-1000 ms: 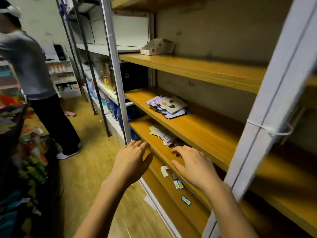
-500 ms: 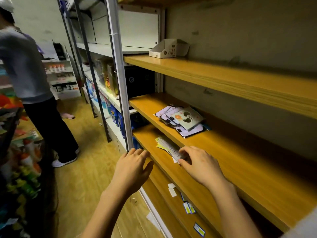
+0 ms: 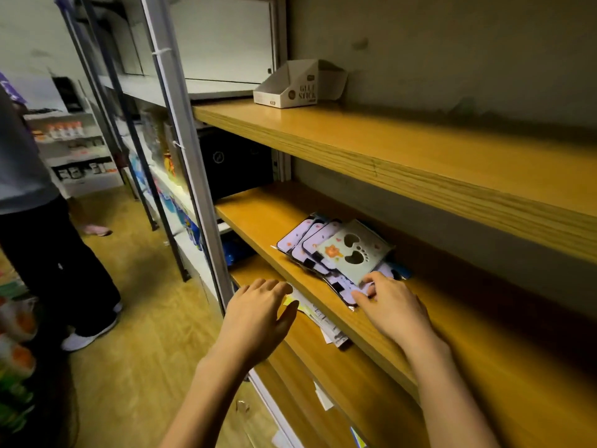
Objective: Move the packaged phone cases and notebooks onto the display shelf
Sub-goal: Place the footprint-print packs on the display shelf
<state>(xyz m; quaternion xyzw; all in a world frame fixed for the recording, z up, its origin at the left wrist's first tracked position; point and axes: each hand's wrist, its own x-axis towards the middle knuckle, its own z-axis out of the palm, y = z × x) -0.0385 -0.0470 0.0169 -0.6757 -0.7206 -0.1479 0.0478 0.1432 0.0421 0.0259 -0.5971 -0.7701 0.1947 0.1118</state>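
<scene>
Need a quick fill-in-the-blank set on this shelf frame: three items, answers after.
1. The cardboard box on the shelf above the phone cases is printed GLUE ___.
2. The phone cases are touched by the person's ___ hand.
3. The left hand, fingers straight, holds ___.

Answers: STICK; right; nothing.
</scene>
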